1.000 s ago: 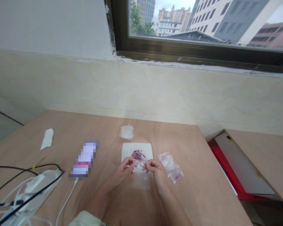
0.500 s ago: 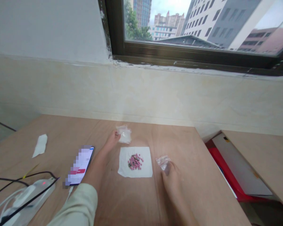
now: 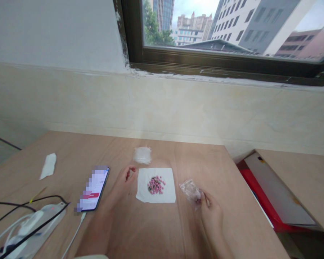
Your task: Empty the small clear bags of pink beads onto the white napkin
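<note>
Right hand [image 3: 212, 216] pinches a clear bag [image 3: 190, 191] just beside a paper [image 3: 156, 196] of pink beads [image 3: 156, 185].

At far left, a white tissue [image 3: 48, 166] lies on the wooden table [image 3: 151, 230] above a power strip [image 3: 35, 223] and its cables, with a phone [image 3: 93, 189] nearer the middle. The left hand [image 3: 122, 181] sits just beside the paper's left edge, fingers curled inward; whether they pinch anything is too small to tell. Behind the paper lies a crumpled wad of clear plastic [image 3: 142, 155], well apart from both hands. The paper lies flat, its beads in one loose pile at the centre, a few dark ones among the pink. Just off its right edge, thumb and fingers press together on the bag's edge; its contents are hard to make out through the creased plastic.
</note>
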A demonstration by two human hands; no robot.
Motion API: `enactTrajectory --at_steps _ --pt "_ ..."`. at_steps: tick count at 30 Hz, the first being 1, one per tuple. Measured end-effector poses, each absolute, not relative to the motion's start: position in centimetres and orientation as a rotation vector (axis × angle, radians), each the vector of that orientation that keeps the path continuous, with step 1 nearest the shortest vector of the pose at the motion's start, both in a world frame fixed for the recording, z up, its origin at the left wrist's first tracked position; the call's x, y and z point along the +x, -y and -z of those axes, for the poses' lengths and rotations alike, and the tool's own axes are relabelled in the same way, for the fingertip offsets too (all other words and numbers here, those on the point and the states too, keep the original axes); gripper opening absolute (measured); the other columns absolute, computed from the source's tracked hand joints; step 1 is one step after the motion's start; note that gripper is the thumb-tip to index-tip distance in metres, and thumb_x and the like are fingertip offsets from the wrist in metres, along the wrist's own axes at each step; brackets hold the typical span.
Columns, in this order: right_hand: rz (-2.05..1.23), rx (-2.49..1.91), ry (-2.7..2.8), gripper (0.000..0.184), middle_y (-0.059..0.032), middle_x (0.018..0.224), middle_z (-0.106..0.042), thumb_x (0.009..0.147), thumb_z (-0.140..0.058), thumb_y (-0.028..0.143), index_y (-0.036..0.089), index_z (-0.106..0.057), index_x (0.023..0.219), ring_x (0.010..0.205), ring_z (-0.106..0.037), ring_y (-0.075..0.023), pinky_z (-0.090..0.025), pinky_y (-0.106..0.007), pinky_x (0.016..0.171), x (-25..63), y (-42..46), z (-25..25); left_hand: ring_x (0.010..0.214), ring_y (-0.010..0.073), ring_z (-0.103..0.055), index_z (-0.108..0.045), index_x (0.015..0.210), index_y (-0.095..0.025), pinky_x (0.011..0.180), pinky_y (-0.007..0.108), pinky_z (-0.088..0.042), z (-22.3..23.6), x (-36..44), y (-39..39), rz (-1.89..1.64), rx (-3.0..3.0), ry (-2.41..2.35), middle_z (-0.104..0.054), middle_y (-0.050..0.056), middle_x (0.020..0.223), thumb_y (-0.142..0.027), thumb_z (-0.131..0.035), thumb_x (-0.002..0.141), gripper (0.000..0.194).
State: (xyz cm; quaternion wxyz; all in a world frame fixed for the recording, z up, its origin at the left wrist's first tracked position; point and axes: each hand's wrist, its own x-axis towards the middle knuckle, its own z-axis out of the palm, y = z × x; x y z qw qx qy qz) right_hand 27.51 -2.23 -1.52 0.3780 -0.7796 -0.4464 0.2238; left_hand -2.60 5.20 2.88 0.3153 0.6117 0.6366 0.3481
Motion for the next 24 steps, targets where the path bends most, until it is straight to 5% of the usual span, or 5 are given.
enactTrajectory --at_steps 2,7,13,18,24 --pt "-0.545 -1.957 1.058 0.043 -0.0157 0.089 -0.063 0.071 -0.042 0.044 0.01 -0.062 0.087 0.083 -0.057 -0.0263 -0.043 -0.033 0.071 26.7 2.3 -0.3 0.062 0.0124 -0.046 -0.054 0.086 -0.018 0.058 0.023 -0.039 -3.4 -1.4 -3.7 -0.821 1.674 -1.53 -0.051 0.0 0.072 -0.027 -0.045 0.073 0.018" --pt "-0.888 -1.578 1.234 0.029 -0.0073 0.074 -0.064 0.072 -0.047 0.041 0.015 -0.061 0.073 0.074 -0.057 -0.02 -0.043 -0.027 0.066 22.1 2.5 -3.9 0.092 0.0161 -0.047 -0.052 0.102 -0.021 0.077 0.025 -0.039 -4.8 2.2 -1.0 -0.686 1.827 -1.03 -0.052 0.006 0.106 -0.026 -0.049 0.074 0.028" --pt "-1.109 -1.4 1.388 0.022 -0.0034 0.069 -0.059 0.076 -0.045 0.035 0.016 -0.058 0.072 0.069 -0.054 -0.0163 -0.041 -0.025 0.063 19.3 2.6 -3.4 0.063 0.0106 -0.049 -0.058 0.064 -0.015 0.06 0.02 -0.039 -4.6 2.6 0.1 -0.562 1.72 -1.03 -0.054 -0.002 0.062 -0.023 -0.048 0.074 0.016" --pt "-0.775 -1.526 1.336 0.016 -0.002 0.073 -0.053 0.07 -0.053 0.033 0.018 -0.051 0.073 0.072 -0.048 -0.016 -0.037 -0.027 0.068 18.8 3.2 -3.4 0.052 0.0076 -0.046 -0.053 0.059 -0.014 0.048 0.018 -0.036 -3.8 1.5 0.5 -0.588 1.562 -1.098 -0.05 -0.004 0.059 -0.025 -0.053 0.069 0.015" --pt "-1.196 -1.372 1.509 0.023 0.002 0.061 -0.046 0.074 -0.047 0.036 0.017 -0.047 0.063 0.059 -0.042 -0.0109 -0.033 -0.021 0.055 16.7 3.6 -4.7 0.048 0.0065 -0.043 -0.045 0.057 -0.015 0.041 0.015 -0.034 -3.2 2.3 1.0 -0.577 1.516 -1.075 -0.044 -0.005 0.056 -0.03 -0.054 0.069 0.021"
